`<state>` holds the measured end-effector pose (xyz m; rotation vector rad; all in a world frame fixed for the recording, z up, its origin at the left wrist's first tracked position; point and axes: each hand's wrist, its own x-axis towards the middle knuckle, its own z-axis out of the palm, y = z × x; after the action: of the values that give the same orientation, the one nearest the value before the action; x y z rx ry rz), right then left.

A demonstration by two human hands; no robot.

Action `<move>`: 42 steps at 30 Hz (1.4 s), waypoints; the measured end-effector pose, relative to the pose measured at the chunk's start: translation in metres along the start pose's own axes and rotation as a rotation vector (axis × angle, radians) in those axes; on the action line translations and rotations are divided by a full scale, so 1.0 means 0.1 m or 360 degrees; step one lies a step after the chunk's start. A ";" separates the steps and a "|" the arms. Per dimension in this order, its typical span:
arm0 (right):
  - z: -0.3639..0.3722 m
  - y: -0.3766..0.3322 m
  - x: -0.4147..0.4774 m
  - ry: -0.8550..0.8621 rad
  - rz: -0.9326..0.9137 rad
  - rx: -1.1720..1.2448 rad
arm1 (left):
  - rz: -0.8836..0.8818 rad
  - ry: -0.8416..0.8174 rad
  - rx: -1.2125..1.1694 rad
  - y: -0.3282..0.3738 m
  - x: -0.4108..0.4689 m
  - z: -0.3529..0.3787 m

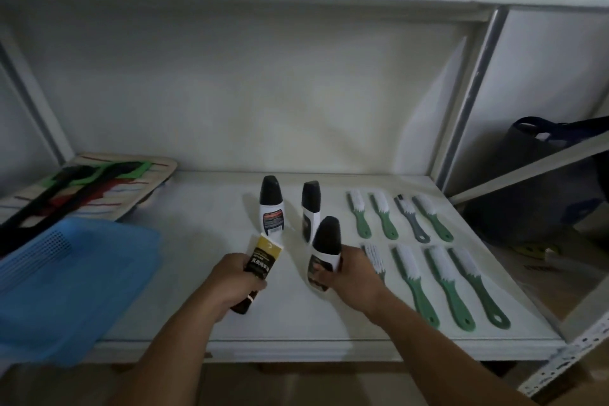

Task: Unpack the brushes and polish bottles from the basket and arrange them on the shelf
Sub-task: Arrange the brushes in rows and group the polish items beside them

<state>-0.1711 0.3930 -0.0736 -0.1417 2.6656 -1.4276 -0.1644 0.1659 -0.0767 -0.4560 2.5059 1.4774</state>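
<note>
Four bottles in view: two stand upright on the shelf (204, 214), the left standing bottle (272, 206) and the right standing bottle (310, 209), just beside each other; two more are in the hands.
Right hand: the right hand (354, 277) is wrapped around the body of the dark-capped bottle (324, 252), fingers (321, 272) closed across its label; the bottle tilts and its base looks at or just above the shelf, which cannot be settled.
Left hand: the left hand (230, 280) is clamped on the gold-topped bottle (260, 265), held slanted with its dark end toward the person; that end appears clear of the shelf.
Brushes: eight lie flat in two rows to the right, among them a back-row green brush (359, 214), the grey brush (410, 219) and a front-row green brush (443, 287); the leftmost front brush is partly hidden by the right hand.
Basket: the blue basket (66, 283) sits at the left shelf edge; its contents cannot be read.
Handling, judged: small rigid plastic bottles, likely light, smooth-sided and somewhat slippery; tall with narrow bases, so prone to tipping.
Hold point, judged: mid-body at the label, not the cap.
Risk, judged: a bottle set down tilted may knock the right standing bottle, which is near.
</note>
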 end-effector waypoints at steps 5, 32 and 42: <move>-0.30 0.11 -0.11 -0.0078 -0.0017 0.0203 | 0.0326 0.0085 -0.0586 0.19 -0.18 0.02; -0.27 0.38 -0.14 -0.0062 -0.0122 -0.0166 | 0.0485 -0.0227 0.0027 0.00 -0.04 0.20; -0.27 0.38 -0.13 -0.0092 -0.0105 -0.0189 | 0.0495 -0.0275 -0.0033 -0.04 0.00 0.19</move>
<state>-0.1632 0.4377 -0.0895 -0.2790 2.7221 -1.2619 -0.1625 0.1808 -0.0897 0.0633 2.5080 1.5709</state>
